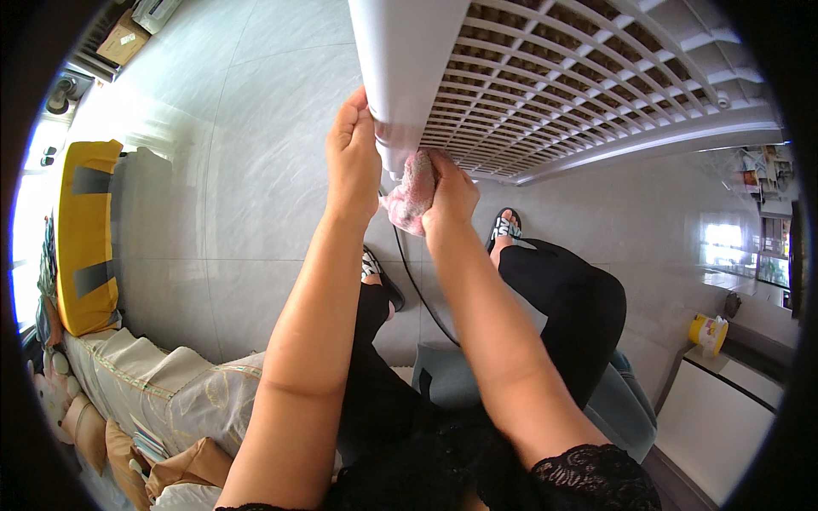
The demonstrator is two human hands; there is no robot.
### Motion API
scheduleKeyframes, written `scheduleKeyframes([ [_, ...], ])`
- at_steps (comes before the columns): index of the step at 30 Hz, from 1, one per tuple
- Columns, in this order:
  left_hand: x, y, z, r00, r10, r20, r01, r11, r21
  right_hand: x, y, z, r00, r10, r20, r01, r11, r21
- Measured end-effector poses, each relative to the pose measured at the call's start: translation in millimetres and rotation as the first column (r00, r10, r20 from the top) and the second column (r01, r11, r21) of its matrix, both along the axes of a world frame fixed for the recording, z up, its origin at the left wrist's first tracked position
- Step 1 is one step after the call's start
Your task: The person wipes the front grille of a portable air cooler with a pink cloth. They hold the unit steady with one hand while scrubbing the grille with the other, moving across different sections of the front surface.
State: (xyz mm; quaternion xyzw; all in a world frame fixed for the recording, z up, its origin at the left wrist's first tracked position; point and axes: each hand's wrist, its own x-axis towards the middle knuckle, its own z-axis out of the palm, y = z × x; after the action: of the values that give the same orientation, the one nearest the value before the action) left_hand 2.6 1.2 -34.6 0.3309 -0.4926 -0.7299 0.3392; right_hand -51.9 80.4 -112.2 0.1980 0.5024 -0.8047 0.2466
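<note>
A: Black lace sleeve edge [588, 464] lowest in frame, black trousers [567, 311], person seated on a grey-blue stool [447, 375]. Pale patterned fabric [170, 392] on the person's left.

B: Hands?

A: Both forearms run up from the lower edge. Right hand [449, 194] is closed around a pink cloth [411, 194], bunched in the fingers and pressed against the bottom corner of the white appliance [409, 68]. Left hand [353, 157] is wrapped on the appliance's smooth side edge, fingers curled round it, thumb side facing the camera.

B: Where's the cloth exactly?

A: Between the two hands, touching the lower corner of the appliance, just under the slatted grille [579, 77]. Part hangs loose below the right hand.

B: Feet?

A: Patterned sandals, one [382, 277] under the left forearm, one [504, 228] right of the right wrist. A black cable [417, 285] runs down over the grey floor tiles [239, 170] between them.

B: Further out?

A: Yellow cushion with grey stripes [85, 234] far left. Yellow container [709, 332] on a white counter [724, 417] at right. Cardboard box [123, 38] top left.
</note>
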Motion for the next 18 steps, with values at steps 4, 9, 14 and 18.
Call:
scheduleKeyframes([
  [4, -1, 1, 1, 0.999, -0.027, -0.021, 0.028, 0.999, 0.034, 11, -5, -12, 0.999, -0.03, -0.015, 0.029, 0.998, -0.049],
  [9, 8, -11, 7, 0.997, -0.078, -0.014, 0.078, 0.996, 0.038, -15, 28, 2, 0.977, 0.212, -0.021, -0.211, 0.976, 0.047],
  [14, 5, -15, -11, 0.987, -0.153, -0.04, 0.148, 0.983, -0.107, 1, 2, -26, 0.98, 0.145, -0.138, -0.136, 0.988, 0.068],
  [18, 7, -15, -10, 0.983, -0.176, -0.05, 0.168, 0.977, -0.131, -3, 12, -80, 0.996, 0.052, -0.073, -0.021, 0.929, 0.371],
])
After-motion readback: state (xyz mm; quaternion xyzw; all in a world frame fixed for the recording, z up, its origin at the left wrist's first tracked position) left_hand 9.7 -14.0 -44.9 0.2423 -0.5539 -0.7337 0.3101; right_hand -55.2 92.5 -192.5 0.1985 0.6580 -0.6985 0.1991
